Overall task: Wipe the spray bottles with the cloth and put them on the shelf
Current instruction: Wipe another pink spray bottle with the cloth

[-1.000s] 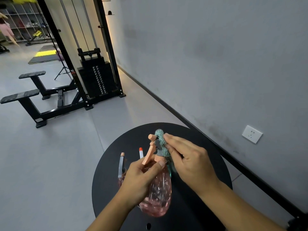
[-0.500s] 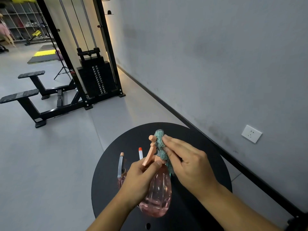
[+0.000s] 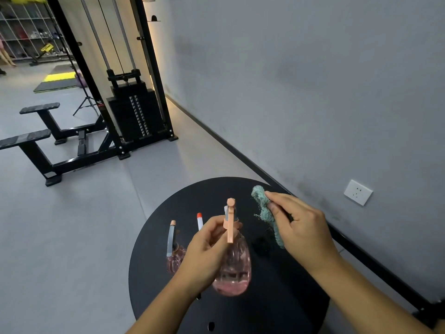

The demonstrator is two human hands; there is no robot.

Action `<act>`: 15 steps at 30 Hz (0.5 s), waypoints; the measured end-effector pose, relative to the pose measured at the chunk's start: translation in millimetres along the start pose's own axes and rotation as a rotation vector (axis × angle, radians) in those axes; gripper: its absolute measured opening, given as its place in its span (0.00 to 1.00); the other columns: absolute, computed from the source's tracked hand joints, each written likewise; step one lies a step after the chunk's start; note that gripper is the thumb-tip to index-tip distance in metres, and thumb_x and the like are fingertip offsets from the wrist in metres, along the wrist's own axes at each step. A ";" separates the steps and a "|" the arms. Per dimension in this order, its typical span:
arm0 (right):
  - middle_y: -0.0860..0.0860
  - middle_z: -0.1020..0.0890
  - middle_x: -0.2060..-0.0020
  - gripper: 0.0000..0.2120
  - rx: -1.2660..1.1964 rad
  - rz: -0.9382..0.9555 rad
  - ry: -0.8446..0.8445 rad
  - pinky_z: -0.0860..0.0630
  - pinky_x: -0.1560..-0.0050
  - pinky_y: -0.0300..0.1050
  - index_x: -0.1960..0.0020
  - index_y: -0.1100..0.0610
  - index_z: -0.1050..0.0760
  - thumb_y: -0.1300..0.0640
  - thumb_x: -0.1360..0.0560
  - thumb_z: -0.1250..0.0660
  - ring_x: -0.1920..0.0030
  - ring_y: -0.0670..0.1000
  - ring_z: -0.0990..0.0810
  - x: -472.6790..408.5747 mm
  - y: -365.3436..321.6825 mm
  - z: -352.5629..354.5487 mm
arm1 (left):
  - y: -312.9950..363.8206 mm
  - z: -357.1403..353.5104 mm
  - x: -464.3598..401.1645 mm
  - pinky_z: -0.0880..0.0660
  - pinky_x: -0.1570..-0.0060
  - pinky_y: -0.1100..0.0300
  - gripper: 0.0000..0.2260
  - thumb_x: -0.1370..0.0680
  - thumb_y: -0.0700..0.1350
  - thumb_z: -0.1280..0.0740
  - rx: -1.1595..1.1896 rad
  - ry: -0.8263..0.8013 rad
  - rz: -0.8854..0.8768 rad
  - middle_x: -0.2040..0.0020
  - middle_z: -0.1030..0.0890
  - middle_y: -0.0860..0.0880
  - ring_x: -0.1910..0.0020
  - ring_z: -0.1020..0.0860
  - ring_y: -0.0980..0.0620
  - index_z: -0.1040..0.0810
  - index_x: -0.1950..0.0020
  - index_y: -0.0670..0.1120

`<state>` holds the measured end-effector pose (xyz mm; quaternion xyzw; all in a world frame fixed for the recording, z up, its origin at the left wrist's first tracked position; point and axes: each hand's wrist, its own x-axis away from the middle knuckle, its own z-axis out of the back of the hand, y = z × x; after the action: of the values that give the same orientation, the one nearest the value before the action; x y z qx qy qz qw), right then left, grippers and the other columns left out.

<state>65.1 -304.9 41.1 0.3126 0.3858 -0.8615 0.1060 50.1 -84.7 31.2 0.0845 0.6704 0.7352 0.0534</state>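
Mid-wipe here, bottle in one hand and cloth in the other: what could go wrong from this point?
1. The left hand grips the pink spray bottle high, near its neck, with the body hanging below; it might slip or swing.
2. Two more spray bottles stand right behind that hand on the round black table; setting the bottle down could knock them over.
3. The teal cloth in the right hand dangles loosely and could snag the peach trigger.

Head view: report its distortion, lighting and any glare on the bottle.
Head view: wide-angle bending curves the wall's baseboard and the machine's uprights. Lighting is soft and even, with a warm strip glowing behind the weight machine. The pink bottle in the left hand shows only faint highlights; no harsh glare.
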 end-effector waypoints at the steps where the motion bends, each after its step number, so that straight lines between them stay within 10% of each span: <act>1: 0.44 0.15 0.43 0.15 -0.001 -0.011 0.003 0.26 0.37 0.27 0.36 0.57 0.16 0.67 0.22 0.27 0.42 0.39 0.17 1.0 1.7 2.0 | -1.1 -0.9 -1.2 0.21 0.35 0.59 0.08 0.16 0.46 0.31 0.004 0.008 0.008 0.41 0.12 0.56 0.38 0.16 0.60 0.17 0.37 0.52; 15: 0.40 0.15 0.43 0.15 -0.012 -0.098 -0.025 0.27 0.38 0.25 0.36 0.54 0.16 0.64 0.21 0.27 0.42 0.38 0.18 5.6 10.1 12.5 | -5.7 0.2 -8.2 0.21 0.34 0.34 0.21 0.21 0.52 0.24 0.223 0.028 0.156 0.40 0.12 0.43 0.41 0.13 0.40 0.23 0.33 0.45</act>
<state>59.3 -320.6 37.8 0.2819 0.4047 -0.8671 0.0704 57.9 -85.5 25.1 0.1315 0.7402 0.6591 -0.0229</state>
